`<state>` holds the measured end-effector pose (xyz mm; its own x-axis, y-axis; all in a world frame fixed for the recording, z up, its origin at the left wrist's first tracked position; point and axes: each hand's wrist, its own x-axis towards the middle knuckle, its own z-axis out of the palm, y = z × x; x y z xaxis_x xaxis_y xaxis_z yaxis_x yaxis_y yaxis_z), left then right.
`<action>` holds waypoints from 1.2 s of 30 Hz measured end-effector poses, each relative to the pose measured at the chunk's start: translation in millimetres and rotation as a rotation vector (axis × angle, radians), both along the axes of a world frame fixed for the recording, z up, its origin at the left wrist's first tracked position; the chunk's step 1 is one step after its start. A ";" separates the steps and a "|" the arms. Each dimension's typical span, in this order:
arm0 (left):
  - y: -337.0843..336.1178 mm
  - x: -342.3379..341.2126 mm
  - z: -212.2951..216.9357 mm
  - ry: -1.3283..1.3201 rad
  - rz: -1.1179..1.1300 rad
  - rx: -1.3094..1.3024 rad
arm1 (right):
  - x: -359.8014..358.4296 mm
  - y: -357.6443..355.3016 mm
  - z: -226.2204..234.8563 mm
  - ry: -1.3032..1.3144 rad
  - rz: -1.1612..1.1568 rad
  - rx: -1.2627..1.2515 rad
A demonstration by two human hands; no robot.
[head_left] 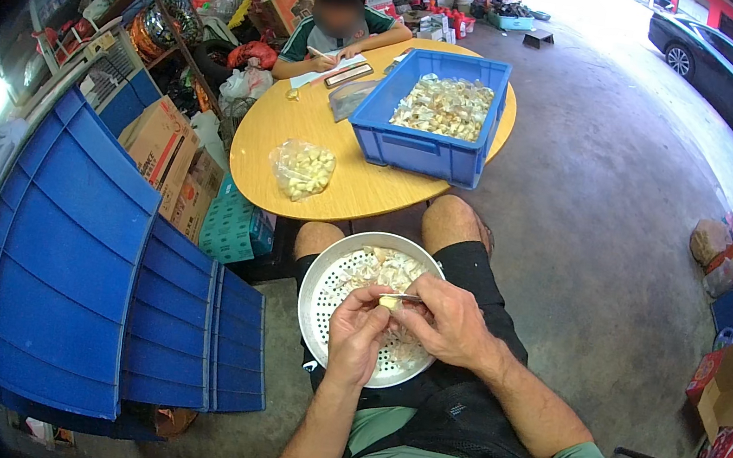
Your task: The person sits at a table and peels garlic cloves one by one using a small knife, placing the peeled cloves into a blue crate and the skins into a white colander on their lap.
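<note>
My left hand [357, 333] pinches a pale garlic clove [389, 302] between thumb and fingers. Against the clove lies a small knife [406, 297], its thin metal blade showing, gripped by my right hand [450, 320]. Both hands are above a round metal colander [311, 306] resting on my lap. Papery garlic skins [377, 268] are scattered over its perforated bottom. The knife's handle is hidden inside my right hand.
Ahead stands an oval wooden table [257, 143] with a blue crate [415, 153] of unpeeled garlic cloves and a clear bag of peeled cloves [307, 172]. Across it a person [344, 24] writes on paper. Blue plastic panels [73, 253] stand at left; a dark car [725, 78] is outside.
</note>
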<state>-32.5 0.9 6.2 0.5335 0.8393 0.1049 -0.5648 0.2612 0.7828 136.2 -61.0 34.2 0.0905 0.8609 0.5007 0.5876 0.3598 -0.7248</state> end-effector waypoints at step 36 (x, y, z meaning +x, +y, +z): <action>0.7 -6.5 -0.5 -0.041 -0.173 -0.211 | 2.8 0.1 -0.3 -0.148 0.006 0.093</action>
<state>-39.0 1.6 5.7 0.6699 0.7415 -0.0384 -0.5277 0.5118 0.6779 139.0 -60.9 33.8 0.0050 0.8106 0.5856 0.6832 0.4248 -0.5939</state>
